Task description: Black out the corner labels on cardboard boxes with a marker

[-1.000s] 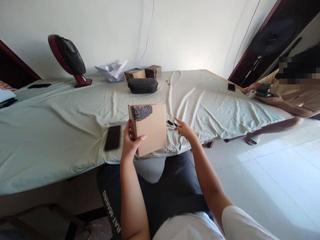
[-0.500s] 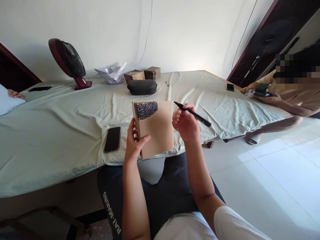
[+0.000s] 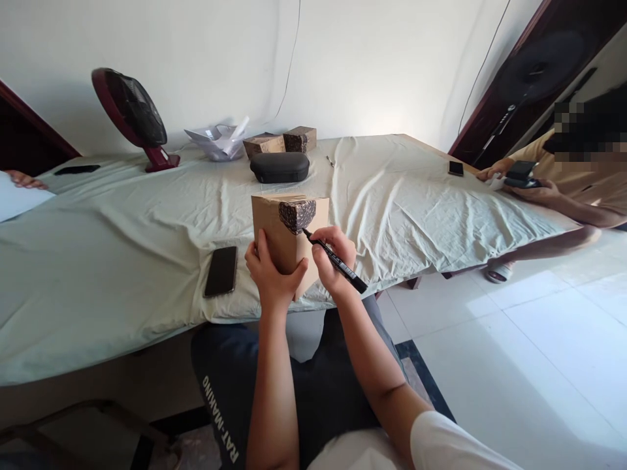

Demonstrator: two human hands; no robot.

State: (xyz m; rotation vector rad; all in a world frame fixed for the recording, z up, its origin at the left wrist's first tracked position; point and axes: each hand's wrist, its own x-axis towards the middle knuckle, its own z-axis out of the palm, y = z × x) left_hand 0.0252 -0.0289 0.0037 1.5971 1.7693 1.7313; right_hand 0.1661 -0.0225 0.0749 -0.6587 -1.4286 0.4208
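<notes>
My left hand (image 3: 273, 274) grips a brown cardboard box (image 3: 281, 225) from below and holds it upright over the near edge of the table. The box has a patch of black scribble at its upper corner. My right hand (image 3: 332, 260) is closed on a black marker pen (image 3: 336, 259), whose tip touches the box just under the black patch. A black phone (image 3: 221, 270) lies face down on the sheet left of my left hand.
A pale green sheet (image 3: 122, 248) covers the long table. On it stand a red fan (image 3: 130, 117), a black case (image 3: 279, 167), brown boxes (image 3: 281, 141) and crumpled white paper (image 3: 218, 141). Another person (image 3: 563, 189) sits at the right end holding a dark object; a small phone (image 3: 455, 168) lies near them.
My right hand picked the marker up from the table and brought its tip to the box. My left hand turned the box so a corner faces me.
</notes>
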